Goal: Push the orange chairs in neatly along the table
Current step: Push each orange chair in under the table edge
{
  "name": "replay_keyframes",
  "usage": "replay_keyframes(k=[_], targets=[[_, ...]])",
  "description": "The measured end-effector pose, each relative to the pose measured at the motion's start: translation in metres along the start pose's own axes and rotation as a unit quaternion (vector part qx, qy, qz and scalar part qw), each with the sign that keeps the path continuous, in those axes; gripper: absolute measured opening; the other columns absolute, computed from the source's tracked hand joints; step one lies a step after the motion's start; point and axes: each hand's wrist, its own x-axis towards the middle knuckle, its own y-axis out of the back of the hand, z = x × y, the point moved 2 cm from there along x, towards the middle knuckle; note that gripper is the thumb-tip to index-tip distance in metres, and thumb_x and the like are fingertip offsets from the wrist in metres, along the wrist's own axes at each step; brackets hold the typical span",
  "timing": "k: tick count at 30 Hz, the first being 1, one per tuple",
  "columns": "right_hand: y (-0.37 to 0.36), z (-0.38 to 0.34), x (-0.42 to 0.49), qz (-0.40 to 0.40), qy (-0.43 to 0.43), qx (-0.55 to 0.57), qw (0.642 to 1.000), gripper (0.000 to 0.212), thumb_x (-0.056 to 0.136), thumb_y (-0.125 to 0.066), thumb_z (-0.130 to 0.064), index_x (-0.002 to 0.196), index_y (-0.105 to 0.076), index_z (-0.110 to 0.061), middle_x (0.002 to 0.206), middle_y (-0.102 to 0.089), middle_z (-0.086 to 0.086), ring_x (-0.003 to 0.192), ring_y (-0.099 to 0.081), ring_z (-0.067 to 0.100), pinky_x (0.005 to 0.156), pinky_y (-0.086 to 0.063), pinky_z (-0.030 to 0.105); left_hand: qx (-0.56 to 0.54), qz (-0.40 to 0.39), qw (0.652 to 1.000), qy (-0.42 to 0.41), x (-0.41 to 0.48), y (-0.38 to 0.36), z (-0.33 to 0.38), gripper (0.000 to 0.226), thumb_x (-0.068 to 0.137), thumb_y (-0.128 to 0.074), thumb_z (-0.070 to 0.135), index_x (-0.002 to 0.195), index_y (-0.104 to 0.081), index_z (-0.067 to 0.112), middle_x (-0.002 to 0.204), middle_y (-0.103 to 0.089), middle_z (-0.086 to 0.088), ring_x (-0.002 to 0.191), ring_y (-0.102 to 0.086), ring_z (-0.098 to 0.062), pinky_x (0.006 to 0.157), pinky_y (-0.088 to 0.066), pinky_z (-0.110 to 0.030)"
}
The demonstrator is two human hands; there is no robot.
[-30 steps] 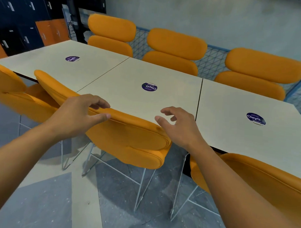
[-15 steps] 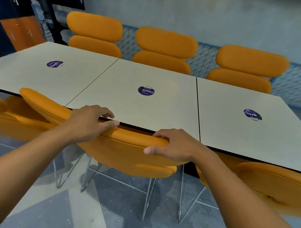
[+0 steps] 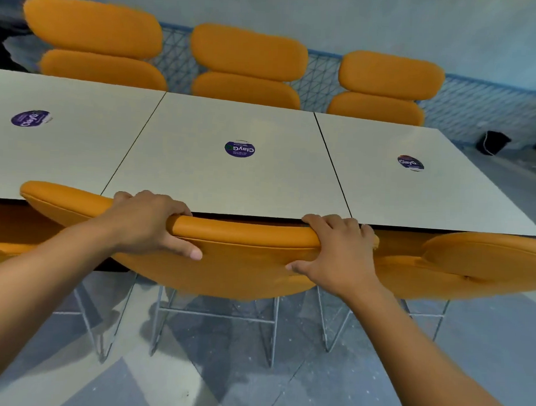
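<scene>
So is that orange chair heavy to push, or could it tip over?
Probably light: the orange chair stands on thin wire legs. It likely slides rather than tips, since the left hand and right hand grip the backrest's top edge well apart, and the floor looks smooth. The padded back may give a little under the grip.

a shared canteen or office break area
three matching pale table tops (image 3: 231,183) butt together in one long row across the middle of the frame, each bearing the same round purple sticker (image 3: 239,149); identical padded orange chairs (image 3: 249,52) on wire legs line both long sides; a blue-railed wire mesh fence (image 3: 476,107) runs along a bare grey wall (image 3: 328,16) at the top, with grey patterned floor (image 3: 224,383) at the bottom.
</scene>
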Motion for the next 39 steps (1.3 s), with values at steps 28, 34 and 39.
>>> replay_keyframes(k=[28,34,39], targets=[[-0.005,0.136,0.075,0.022,0.052,0.075,0.996,0.089,0.041,-0.078,-0.084,0.111,-0.067,-0.030,0.101,-0.065,-0.008,0.102,-0.055,0.023,0.092,-0.033,0.041,0.136,0.149,0.979,0.038,0.034,-0.018,0.109,0.087,0.048,-0.050,0.096,0.106,-0.057,0.032,0.074,-0.063,0.009,0.069,-0.059,-0.014,0.060,-0.045,-0.027],[-0.012,0.131,0.067,0.102,0.049,0.091,0.989,0.094,0.033,-0.055,-0.095,0.090,-0.070,-0.021,0.083,-0.064,-0.004,0.083,-0.057,0.023,0.084,-0.040,0.041,0.121,0.128,0.984,0.033,0.034,-0.014,0.101,0.088,0.049,-0.043,0.098,0.110,-0.054,0.036,0.073,-0.060,0.012,0.072,-0.058,-0.012,0.061,-0.048,-0.027],[-0.017,0.118,0.049,0.143,0.053,0.077,0.985,0.083,0.037,-0.056,-0.095,0.077,-0.066,-0.023,0.073,-0.058,-0.007,0.075,-0.054,0.020,0.078,-0.041,0.040,0.140,0.122,0.982,0.022,0.024,-0.014,0.086,0.089,0.046,-0.037,0.100,0.110,-0.052,0.040,0.071,-0.052,0.015,0.071,-0.055,-0.009,0.056,-0.039,-0.025]])
